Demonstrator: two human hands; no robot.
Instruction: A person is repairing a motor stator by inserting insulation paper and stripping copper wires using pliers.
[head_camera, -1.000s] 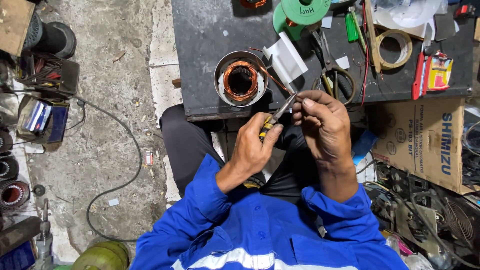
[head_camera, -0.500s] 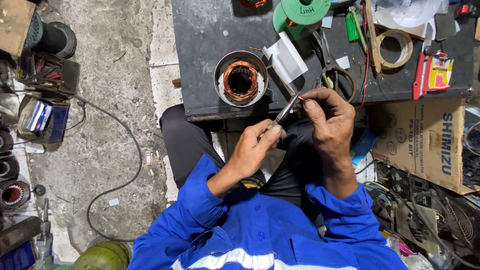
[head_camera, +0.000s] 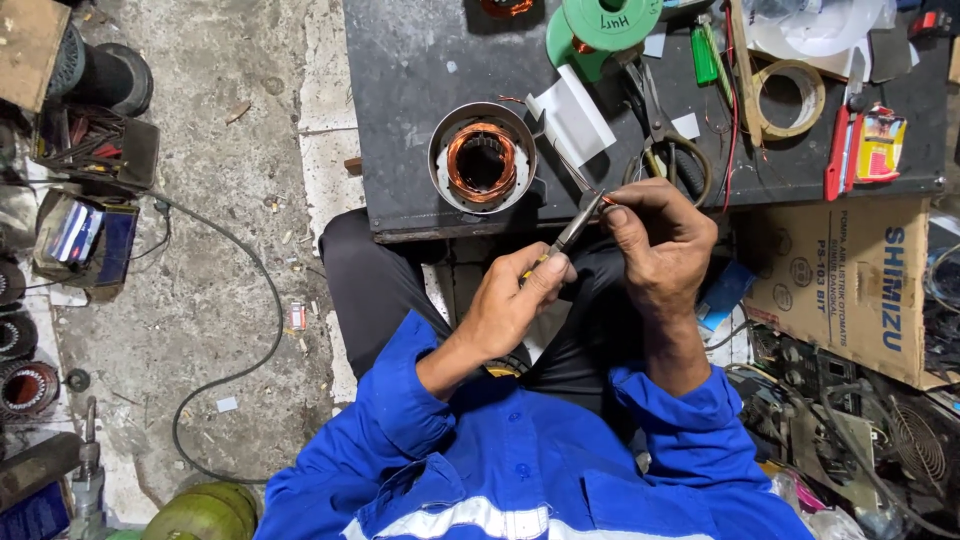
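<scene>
My left hand (head_camera: 510, 305) gripped pliers (head_camera: 572, 232) just below the dark counter (head_camera: 400, 80); my right hand (head_camera: 660, 245) pinched a thin copper wire (head_camera: 607, 201) at the pliers' tip, near the round motor coil (head_camera: 482, 158) on the counter

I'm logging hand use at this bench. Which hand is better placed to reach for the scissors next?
Probably the right hand: it sits just below the scissors at the table's near edge. The left hand is lower, farther away, and grips the pliers.
</scene>
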